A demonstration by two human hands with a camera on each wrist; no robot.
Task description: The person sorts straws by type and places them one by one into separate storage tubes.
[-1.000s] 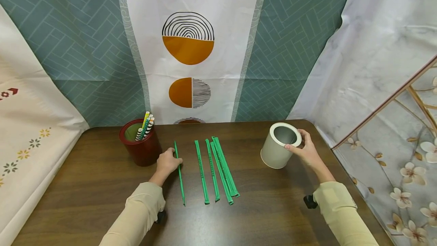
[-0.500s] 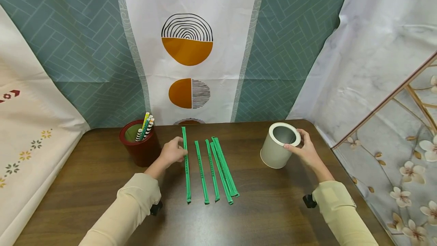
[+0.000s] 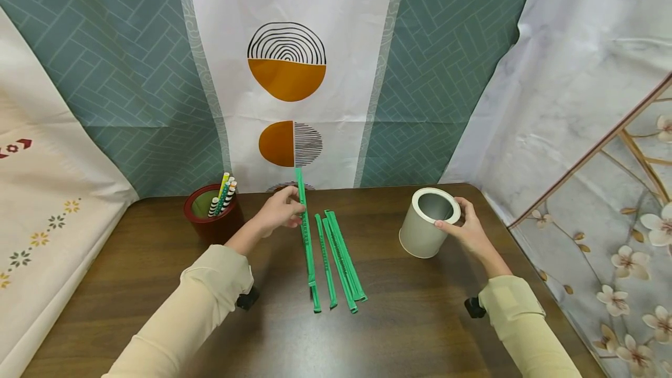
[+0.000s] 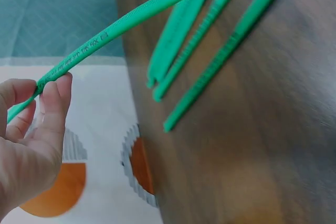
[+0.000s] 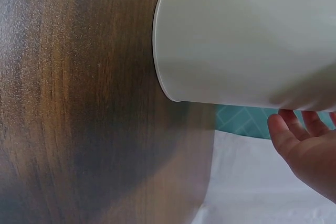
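Note:
My left hand (image 3: 280,212) pinches a green wrapped straw (image 3: 307,244) between thumb and fingertips, near its far end. In the left wrist view this straw (image 4: 121,26) slants up and to the right, with dark print along its wrapper. In the head view, it overlaps another green straw on the table, whose lower end (image 3: 316,302) shows. More green straws (image 3: 343,264) lie side by side to the right. My right hand (image 3: 469,231) holds the side of a pale grey cylindrical holder (image 3: 420,232), its thumb at the rim. In the right wrist view, the fingertips (image 5: 286,116) meet the holder's wall.
A dark red round pot (image 3: 215,229) stands at the back left of the brown table (image 3: 383,337), with several striped, coloured sticks (image 3: 226,197) leaning inside. Patterned cloth (image 3: 289,80) hangs behind the table's back edge and along both sides.
My left hand has lifted the leftmost green straw off the table and carried it right and away, over its neighbour. My right hand has stayed at the holder.

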